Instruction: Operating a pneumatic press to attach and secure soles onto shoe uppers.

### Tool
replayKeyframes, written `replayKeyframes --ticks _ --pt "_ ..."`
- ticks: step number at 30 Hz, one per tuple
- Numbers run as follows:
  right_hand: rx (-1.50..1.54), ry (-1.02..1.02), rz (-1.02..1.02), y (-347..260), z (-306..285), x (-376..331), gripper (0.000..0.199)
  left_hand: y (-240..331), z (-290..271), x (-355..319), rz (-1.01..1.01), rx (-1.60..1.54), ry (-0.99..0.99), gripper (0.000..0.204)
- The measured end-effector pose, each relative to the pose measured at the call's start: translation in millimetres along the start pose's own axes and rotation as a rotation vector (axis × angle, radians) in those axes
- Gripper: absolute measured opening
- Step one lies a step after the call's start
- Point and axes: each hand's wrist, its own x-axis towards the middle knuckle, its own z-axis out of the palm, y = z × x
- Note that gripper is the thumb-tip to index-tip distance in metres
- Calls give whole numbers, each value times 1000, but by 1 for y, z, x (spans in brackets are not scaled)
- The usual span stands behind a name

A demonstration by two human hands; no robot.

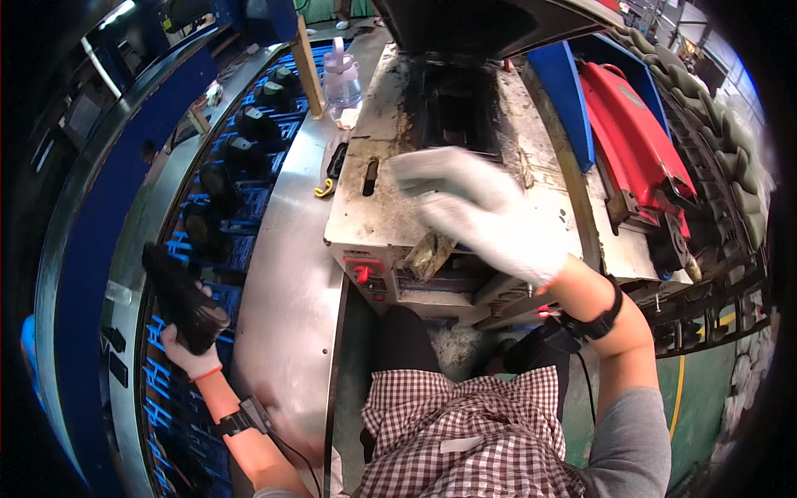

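At the left, my left hand [189, 353], in a white glove, grips a black shoe [184, 299] over the edge of a rack. The glove wraps round one end of the shoe, and its far end points up and left. My right hand [477, 203], also gloved in white and a little smeared by motion, hovers over the front of a stained machine [353, 220]. Its fingers stretch to the left with the thumb apart, and nothing shows in them. Just below it a worn, tape-wrapped handle [428, 256] sticks out from the machine.
A rack with blue rods [158, 378] carries several black shoes [217, 187] along the left. A metal tabletop [286, 290] lies between rack and machine, with a bottle [341, 79] at its far end. A raised dark lid [465, 25] and a red machine part [635, 137] stand beyond.
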Motion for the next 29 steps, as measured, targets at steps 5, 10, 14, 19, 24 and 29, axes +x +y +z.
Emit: replayKeyframes --ticks 5,10,14,19,24,29 --pt "-59 -240 -44 8 36 40 77 -82 174 32 -259 -176 -239 78" --pt "166 -54 105 10 27 52 99 -148 282 53 -425 -302 -383 52" --pt "625 243 504 15 -50 54 60 -164 325 74 -242 263 -399 72" --pt "85 449 361 93 -102 77 66 -125 377 86 220 461 -531 72" --pt "-838 260 456 128 -108 98 78 -109 409 112 512 560 -641 72" --pt "-938 38 562 120 -85 111 79 -108 451 135 722 504 -886 73"
